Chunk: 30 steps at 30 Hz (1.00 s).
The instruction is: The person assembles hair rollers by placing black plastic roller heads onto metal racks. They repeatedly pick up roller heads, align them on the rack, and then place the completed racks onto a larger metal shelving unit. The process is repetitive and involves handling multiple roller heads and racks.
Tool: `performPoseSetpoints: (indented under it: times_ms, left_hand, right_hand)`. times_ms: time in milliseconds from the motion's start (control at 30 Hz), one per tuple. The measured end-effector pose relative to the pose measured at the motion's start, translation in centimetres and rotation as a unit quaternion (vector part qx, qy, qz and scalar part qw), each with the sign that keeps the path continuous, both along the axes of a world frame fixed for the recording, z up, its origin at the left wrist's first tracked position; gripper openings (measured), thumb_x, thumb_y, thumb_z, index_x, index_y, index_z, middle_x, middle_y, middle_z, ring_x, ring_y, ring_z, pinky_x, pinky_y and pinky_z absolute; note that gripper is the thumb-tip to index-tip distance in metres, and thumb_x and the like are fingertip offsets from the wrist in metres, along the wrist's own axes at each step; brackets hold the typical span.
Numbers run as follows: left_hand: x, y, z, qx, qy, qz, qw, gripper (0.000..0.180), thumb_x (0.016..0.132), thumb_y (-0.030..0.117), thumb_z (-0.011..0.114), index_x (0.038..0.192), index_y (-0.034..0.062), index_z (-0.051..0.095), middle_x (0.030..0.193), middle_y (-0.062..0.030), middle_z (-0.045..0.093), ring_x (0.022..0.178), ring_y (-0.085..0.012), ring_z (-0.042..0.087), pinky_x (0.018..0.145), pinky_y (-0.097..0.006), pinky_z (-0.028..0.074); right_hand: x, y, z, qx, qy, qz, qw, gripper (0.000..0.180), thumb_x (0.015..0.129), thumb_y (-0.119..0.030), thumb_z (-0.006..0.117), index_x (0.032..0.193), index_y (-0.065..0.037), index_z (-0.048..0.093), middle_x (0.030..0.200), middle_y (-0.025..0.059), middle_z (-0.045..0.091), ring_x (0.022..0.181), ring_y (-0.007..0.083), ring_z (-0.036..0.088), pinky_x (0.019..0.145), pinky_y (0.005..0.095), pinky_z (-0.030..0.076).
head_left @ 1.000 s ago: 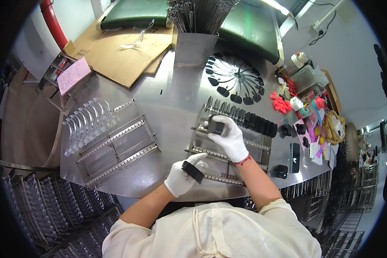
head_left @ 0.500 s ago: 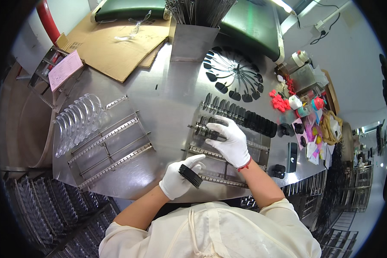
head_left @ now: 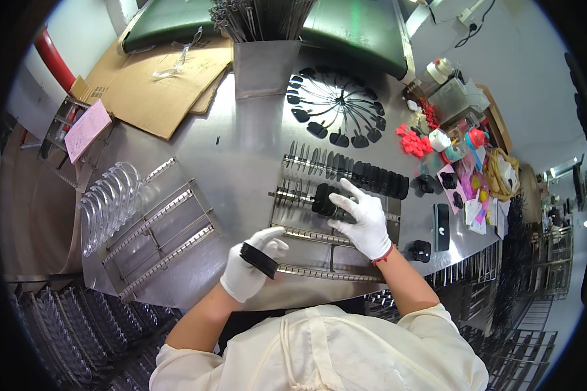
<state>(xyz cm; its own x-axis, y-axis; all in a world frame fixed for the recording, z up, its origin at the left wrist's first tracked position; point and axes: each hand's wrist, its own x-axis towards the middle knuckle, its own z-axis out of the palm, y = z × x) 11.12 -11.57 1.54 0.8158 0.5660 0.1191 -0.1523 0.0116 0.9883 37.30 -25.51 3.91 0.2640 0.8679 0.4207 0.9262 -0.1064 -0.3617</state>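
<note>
In my left hand [head_left: 243,274], gloved in white, is a stack of thin black flat pieces [head_left: 259,260], gripped at the front edge of the metal table. My right hand [head_left: 364,225], also gloved, has its fingers spread over a metal slotted rack [head_left: 300,232]. Its fingertips are beside a few black flat pieces [head_left: 323,199] standing on the rack's second bar; whether they touch is unclear. Along the far bar stands a row of similar black pieces [head_left: 359,174], tightly spaced at the right and wider apart at the left.
A second slotted rack [head_left: 153,225] at left carries curved clear pieces [head_left: 107,205]. Beyond the right rack, black paddle-ended stems [head_left: 341,98] fan in a circle. A metal bin [head_left: 266,72], cardboard [head_left: 169,98], a pink sheet [head_left: 87,131] and a black case [head_left: 441,227] stand or lie around.
My left hand has shifted left with its black stack. My right hand has drawn slightly right along the rack, its fingers spread wider. The whole view has shifted a little.
</note>
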Motion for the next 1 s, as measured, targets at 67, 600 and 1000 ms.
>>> performPoseSetpoints:
  times_ms: [67, 600, 1000]
  left_hand:
    - [0.7, 1.5, 0.7, 0.161, -0.005, 0.038, 0.986, 0.031, 0.104, 0.009, 0.060, 0.134, 0.0017, 0.063, 0.096, -0.0118, 0.075, 0.085, -0.0216, 0.073, 0.076, -0.033, 0.058]
    - [7.8, 5.0, 1.4, 0.621, 0.013, -0.053, 0.782, 0.065, 0.081, 0.011, 0.070, 0.144, 0.0127, 0.053, 0.147, -0.0080, 0.058, 0.139, -0.0281, 0.053, 0.119, -0.052, 0.033]
    - [9.5, 5.1, 1.2, 0.655, 0.026, -0.082, 0.751, 0.061, 0.082, 0.018, 0.070, 0.142, 0.0143, 0.056, 0.148, -0.0065, 0.056, 0.137, -0.0263, 0.054, 0.118, -0.053, 0.035]
  right_hand:
    - [0.0, -0.8, 0.4, -0.013, -0.028, -0.023, 0.999, 0.068, 0.060, -0.026, 0.093, 0.124, -0.023, 0.071, 0.139, 0.0166, 0.065, 0.081, 0.0268, 0.069, 0.075, 0.0392, 0.054]
    - [0.3, -2.6, 1.2, -0.025, 0.072, -0.027, 0.997, 0.059, 0.074, -0.022, 0.088, 0.131, -0.019, 0.070, 0.132, 0.0143, 0.063, 0.097, 0.0256, 0.068, 0.087, 0.0371, 0.057]
    - [1.0, -2.6, 0.4, -0.049, 0.025, -0.009, 0.998, 0.065, 0.075, -0.028, 0.087, 0.135, -0.017, 0.066, 0.142, 0.0174, 0.060, 0.102, 0.0304, 0.069, 0.088, 0.0401, 0.057]
